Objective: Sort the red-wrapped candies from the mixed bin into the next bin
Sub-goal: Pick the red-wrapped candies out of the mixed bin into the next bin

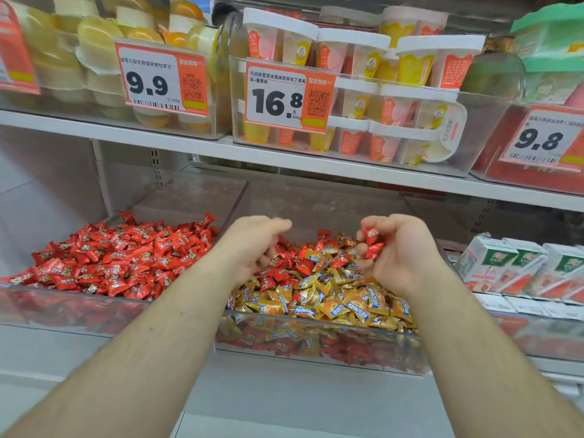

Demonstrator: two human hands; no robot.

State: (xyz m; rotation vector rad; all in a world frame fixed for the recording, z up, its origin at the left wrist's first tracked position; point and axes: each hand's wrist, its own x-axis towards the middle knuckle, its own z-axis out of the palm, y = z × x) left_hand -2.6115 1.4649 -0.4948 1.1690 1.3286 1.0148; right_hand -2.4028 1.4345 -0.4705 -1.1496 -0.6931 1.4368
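Both of the person's forearms reach forward over a clear plastic mixed bin (319, 339) on the lower shelf, which holds a heap of gold-and-orange wrapped candies (341, 298) with red-wrapped candies (286, 265) scattered among them, mostly toward the back and left of the pile. The right hand (395, 251) hovers above the back right part of this bin with its fingers curled inward, clutching a few red candies (373, 245) between fingertips and palm. The left hand (252, 248) hangs over the left side of the same bin, near the wall it shares with the neighbouring bin; its fingers are bent downward toward the candies, but motion blur hides whether they grip anything, so this cannot be told. Just to the left, touching the mixed bin, stands the next bin (72, 311), also clear, filled only with a pile of red sweets (126, 260). To the right of the mixed bin lie small white and green cartons (512, 263). On the upper shelf (189, 147) sit clear tubs of pudding cups (347, 52), fronted by orange and white price tags reading 9.9 (161, 79), 16.8 (287, 98) and 9.8 (546, 137).
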